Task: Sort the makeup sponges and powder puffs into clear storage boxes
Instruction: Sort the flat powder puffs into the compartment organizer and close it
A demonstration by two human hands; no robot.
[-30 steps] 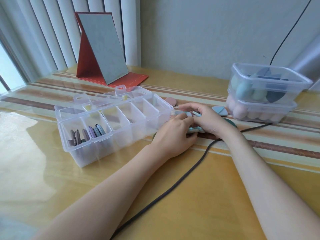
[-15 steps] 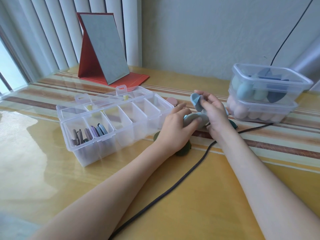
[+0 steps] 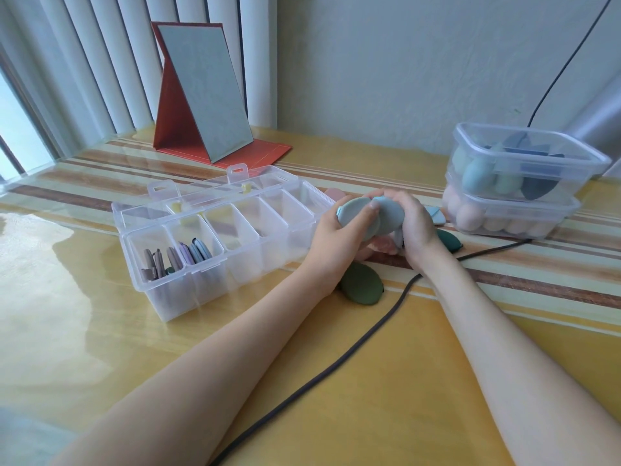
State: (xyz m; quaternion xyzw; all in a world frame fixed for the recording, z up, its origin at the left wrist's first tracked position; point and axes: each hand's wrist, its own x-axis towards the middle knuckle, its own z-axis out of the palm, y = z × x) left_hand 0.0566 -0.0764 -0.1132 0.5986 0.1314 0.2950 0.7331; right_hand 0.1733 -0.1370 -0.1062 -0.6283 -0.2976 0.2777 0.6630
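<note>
Both hands meet above the counter [image 3: 403,381], just right of the divided box [image 3: 218,237]. The left hand [image 3: 339,243] grips a grey-blue puff [image 3: 353,213], thumb curled over its face and fingers wrapped behind. The right hand [image 3: 415,227] holds a second puff [image 3: 389,215] that overlaps the first, its fingers curled round the far edge. How many puffs are stacked between the hands cannot be told.

The divided box is open, its lid [image 3: 215,190] folded back. The leftmost front cell holds brown and mauve puffs standing on edge [image 3: 158,264]; the next cell holds lilac and blue ones, also on edge [image 3: 196,252]. The other front cells look bare.

At the right, two tubs are stacked. The top tub [image 3: 527,163] holds teal and pale green sponges with dark blue pieces; the bottom tub [image 3: 510,216] holds pink sponges.

On the counter lie a dark green puff [image 3: 363,285] under the left wrist, another green one [image 3: 448,238] behind the right hand, a blue one [image 3: 437,215] near the tubs, and something pink [image 3: 383,245] beneath the hands. A cable [image 3: 336,368] runs between the forearms. A mirror [image 3: 205,92] stands at the back.
</note>
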